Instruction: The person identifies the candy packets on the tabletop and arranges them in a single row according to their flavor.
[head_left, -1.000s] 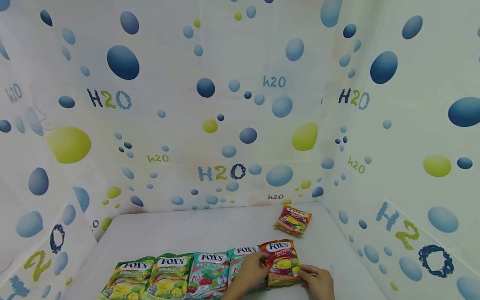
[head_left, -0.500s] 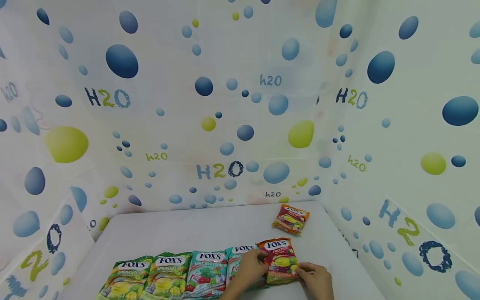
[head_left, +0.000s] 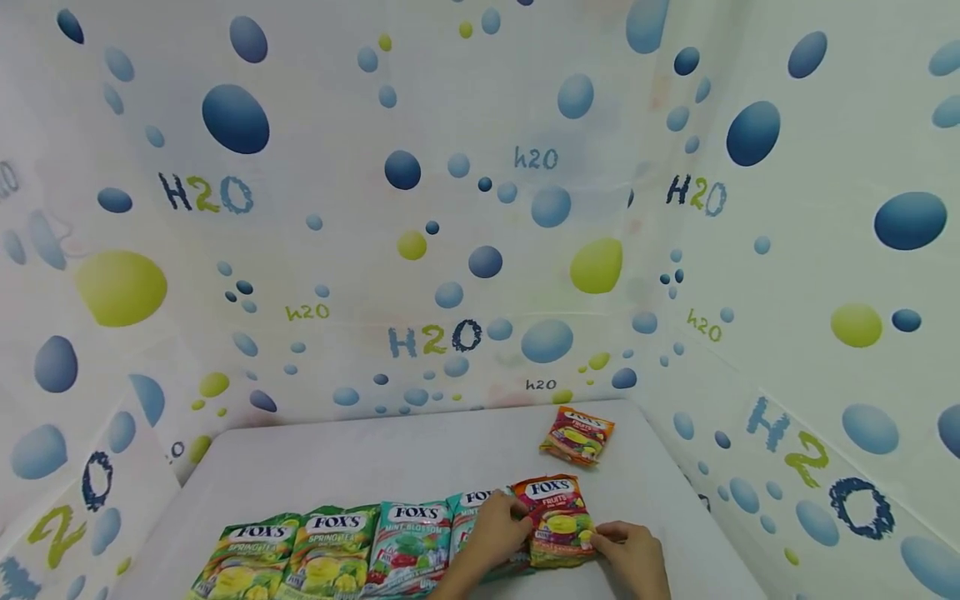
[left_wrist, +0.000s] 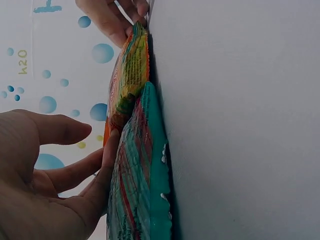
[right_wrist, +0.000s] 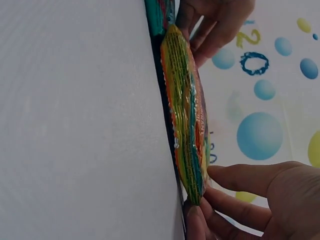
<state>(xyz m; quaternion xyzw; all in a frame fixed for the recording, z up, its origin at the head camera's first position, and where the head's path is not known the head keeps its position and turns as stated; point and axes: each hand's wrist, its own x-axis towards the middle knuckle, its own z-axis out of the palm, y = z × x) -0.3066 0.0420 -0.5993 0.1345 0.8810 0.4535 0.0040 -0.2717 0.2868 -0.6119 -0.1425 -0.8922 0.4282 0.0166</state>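
Note:
A red and orange Fox's Fruits candy bag (head_left: 558, 525) lies face up at the right end of a row of bags. At its right edge, my right hand (head_left: 632, 554) pinches it, thumb on the front and fingers at the side, as the right wrist view shows. My left hand (head_left: 495, 532) reaches over the teal Mint Blossom bag (head_left: 463, 533) beside it. In the left wrist view, the fingertips (left_wrist: 111, 147) of that hand touch where the two bags meet, and the thumb stands apart. The red bag's left edge presses against the teal bag.
Further left lie another Mint Blossom bag (head_left: 410, 546) and two green Spring Tea bags (head_left: 327, 550) (head_left: 247, 554). A smaller orange Fox's Fruits bag (head_left: 577, 436) lies near the back right of the white table (head_left: 360, 458). Patterned curtains (head_left: 330, 167) enclose the table's back and sides.
The head view has shifted slightly, so the whole scene sits a little further left. Both hands stay at the red candy bag, which has hardly moved against its neighbour.

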